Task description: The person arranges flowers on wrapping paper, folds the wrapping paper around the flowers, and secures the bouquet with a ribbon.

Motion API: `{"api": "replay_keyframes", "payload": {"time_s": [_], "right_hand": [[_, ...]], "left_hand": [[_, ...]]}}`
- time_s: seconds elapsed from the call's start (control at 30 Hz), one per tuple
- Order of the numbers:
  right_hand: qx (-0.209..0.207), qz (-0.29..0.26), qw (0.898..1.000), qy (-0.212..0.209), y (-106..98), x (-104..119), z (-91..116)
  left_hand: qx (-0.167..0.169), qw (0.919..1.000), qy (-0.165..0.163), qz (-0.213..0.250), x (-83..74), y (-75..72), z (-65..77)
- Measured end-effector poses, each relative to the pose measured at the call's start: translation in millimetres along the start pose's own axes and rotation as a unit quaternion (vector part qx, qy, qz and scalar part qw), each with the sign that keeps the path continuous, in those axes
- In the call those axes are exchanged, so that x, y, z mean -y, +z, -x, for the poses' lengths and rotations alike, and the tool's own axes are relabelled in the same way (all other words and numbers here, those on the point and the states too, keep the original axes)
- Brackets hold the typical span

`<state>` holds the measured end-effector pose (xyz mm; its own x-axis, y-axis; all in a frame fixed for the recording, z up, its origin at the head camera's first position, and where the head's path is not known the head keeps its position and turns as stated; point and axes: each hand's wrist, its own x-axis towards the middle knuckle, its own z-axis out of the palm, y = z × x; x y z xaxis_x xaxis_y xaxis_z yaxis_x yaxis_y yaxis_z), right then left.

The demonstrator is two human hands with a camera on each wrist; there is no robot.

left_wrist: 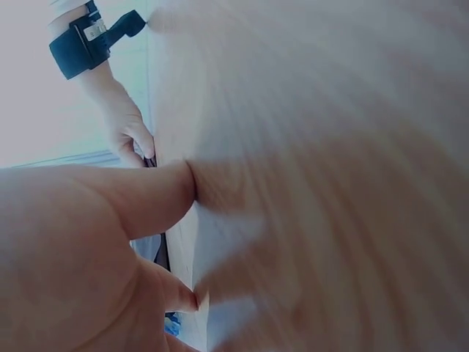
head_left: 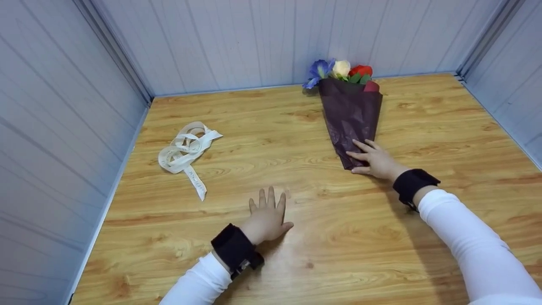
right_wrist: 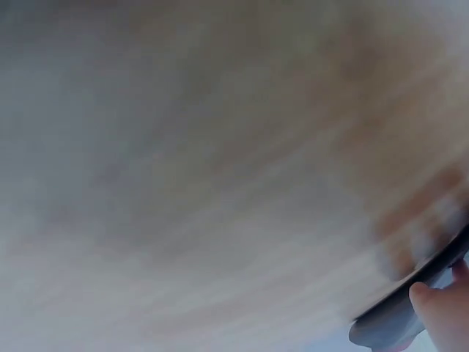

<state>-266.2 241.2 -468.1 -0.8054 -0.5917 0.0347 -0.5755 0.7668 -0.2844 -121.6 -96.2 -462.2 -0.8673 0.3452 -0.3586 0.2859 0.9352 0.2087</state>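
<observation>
A bouquet (head_left: 350, 118) lies on the wooden table in dark purple paper, its blue, cream and red flowers (head_left: 341, 68) pointing to the back wall. My right hand (head_left: 374, 161) rests on the narrow lower end of the wrap, fingers spread over the paper. In the right wrist view the thumb (right_wrist: 440, 312) touches the dark wrap (right_wrist: 388, 319); the other fingers are mostly out of that view. My left hand (head_left: 266, 218) lies palm down with fingers spread at the table's front middle, holding nothing. Its thumb (left_wrist: 157, 194) touches the tabletop in the left wrist view.
A loosely coiled white ribbon (head_left: 186, 150) with faint print lies on the left of the wooden table (head_left: 271, 118), one tail toward the front. Pale panel walls (head_left: 237, 42) stand at the back and both sides. Both wrists wear black bands (head_left: 415, 185).
</observation>
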Motion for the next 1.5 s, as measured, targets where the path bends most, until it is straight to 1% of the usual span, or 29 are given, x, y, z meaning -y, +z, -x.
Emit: {"api": "replay_keyframes", "payload": {"time_s": [0.13,0.2,0.27,0.33,0.43,0.47,0.5,0.53,0.6,0.7,0.77,0.87,0.93,1.0,1.07,1.17,1.23,1.3,1.37,1.5], "right_hand": [[0.031,0.0,0.999,0.01,-2.8,1.8,-4.4],[0.031,0.0,1.0,0.002,-1.3,3.0,-7.1],[0.009,-0.007,1.0,-0.011,2.4,4.4,-10.7],[-0.035,-0.011,0.999,-0.036,8.0,5.8,-15.5],[-0.099,-0.019,0.992,-0.078,17.8,7.7,-24.3],[-0.107,-0.015,0.991,-0.085,20.7,8.6,-26.4],[-0.103,-0.017,0.991,-0.086,22.9,9.3,-27.7],[-0.089,-0.02,0.992,-0.082,24.0,10.3,-27.2],[-0.045,-0.02,0.996,-0.069,24.4,12.3,-25.5],[0.023,0.002,0.999,-0.046,19.0,16.5,-23.0],[0.045,0.027,0.997,-0.05,15.8,18.1,-24.3],[0.056,0.057,0.995,-0.058,14.7,18.7,-26.3],[0.06,0.066,0.994,-0.059,15.8,18.6,-26.0],[0.066,0.056,0.995,-0.049,17.0,18.4,-23.5],[0.067,0.033,0.997,-0.032,16.9,19.3,-22.7],[0.04,-0.031,0.999,-0.007,13.0,21.7,-22.9],[0.005,-0.073,0.997,0.003,9.3,23.4,-24.4],[-0.032,-0.105,0.994,0.008,5.6,24.4,-25.3],[-0.067,-0.127,0.99,0.012,2.3,24.3,-25.5],[-0.121,-0.15,0.981,0.014,-2.5,22.9,-26.1]], "left_hand": [[-0.002,1.0,-0.003,-0.003,1.3,-0.7,0.5],[-0.002,1.0,-0.004,-0.002,1.7,-0.9,1.6],[0.0,1.0,-0.006,-0.001,1.7,-1.2,2.6],[0.003,1.0,-0.008,0.002,1.2,-1.8,2.9],[0.004,1.0,-0.007,0.003,0.6,-2.0,3.1],[0.004,1.0,-0.006,0.004,0.6,-2.3,3.4],[0.001,1.0,-0.004,0.003,0.7,-2.4,3.6],[0.0,1.0,-0.002,0.002,0.5,-2.4,4.2],[-0.002,1.0,0.002,0.003,0.7,-2.5,5.4],[-0.003,1.0,0.003,0.002,1.2,-4.1,6.0],[-0.004,1.0,0.003,0.003,1.8,-4.8,6.0],[-0.005,1.0,0.002,0.006,2.1,-4.1,4.9],[-0.005,0.9999,0.003,0.011,1.8,-2.2,3.8],[-0.003,0.9998,0.007,0.018,1.1,-0.1,2.7],[-0.003,0.9996,0.011,0.027,1.3,2.1,1.9],[-0.006,0.9991,0.013,0.04,2.4,3.8,1.5],[-0.009,0.9989,0.012,0.045,3.5,3.5,1.7],[-0.012,0.9987,0.015,0.047,4.5,2.5,2.0],[-0.017,0.9985,0.021,0.048,5.3,0.9,2.1],[-0.031,0.9976,0.031,0.053,5.7,-2.9,3.7]]}}
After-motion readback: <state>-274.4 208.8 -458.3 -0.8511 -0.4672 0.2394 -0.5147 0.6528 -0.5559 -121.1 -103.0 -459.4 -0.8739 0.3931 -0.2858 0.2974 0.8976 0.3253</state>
